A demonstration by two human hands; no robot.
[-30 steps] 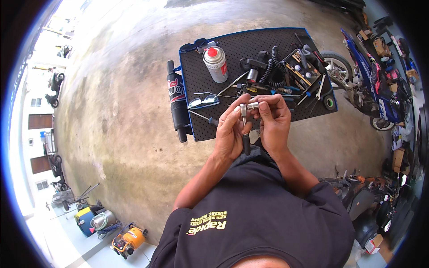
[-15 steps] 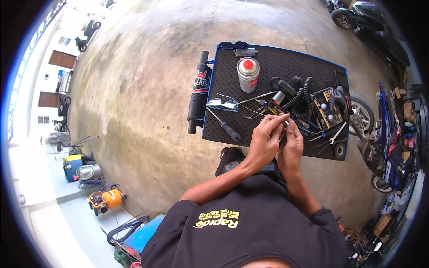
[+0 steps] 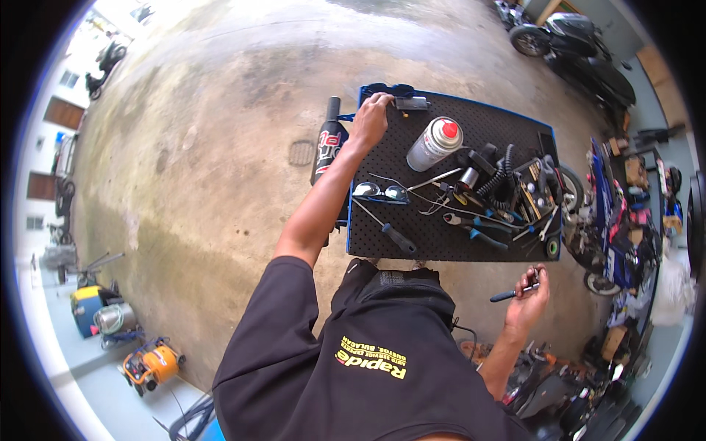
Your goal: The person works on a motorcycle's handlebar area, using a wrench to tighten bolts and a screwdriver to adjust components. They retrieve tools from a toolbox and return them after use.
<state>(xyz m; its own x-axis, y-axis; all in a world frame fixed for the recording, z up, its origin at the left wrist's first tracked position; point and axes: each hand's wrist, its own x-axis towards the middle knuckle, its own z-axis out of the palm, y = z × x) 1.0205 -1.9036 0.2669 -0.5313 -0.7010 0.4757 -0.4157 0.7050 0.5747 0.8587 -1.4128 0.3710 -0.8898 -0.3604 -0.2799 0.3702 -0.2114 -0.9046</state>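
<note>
My left hand [image 3: 370, 121] reaches out to the far left corner of the black perforated tool mat [image 3: 441, 235] and rests on it, fingers curled down by a small dark part [image 3: 410, 104]. Whether it grips anything is hidden. My right hand [image 3: 531, 298] is drawn back to my right side, off the mat, closed around a dark-handled screwdriver [image 3: 512, 295] that points left. On the mat lie a silver spray can with a red cap [image 3: 435, 142], safety glasses [image 3: 381, 193], a black-handled screwdriver [image 3: 398, 238], blue-handled pliers [image 3: 478, 228] and a coiled black cable [image 3: 504, 170].
A black cylinder with red markings [image 3: 327, 147] lies along the mat's left edge. A motorbike [image 3: 621, 235] stands right of the mat and another [image 3: 581, 44] at top right. An orange machine [image 3: 151, 364] and a blue-yellow one [image 3: 92, 309] sit at lower left on the concrete floor [image 3: 206, 184].
My hands, together over the mat's middle before, have parted. The left stretched to the mat's far left corner; the right swung back to my side with the screwdriver. My view shifted too.
</note>
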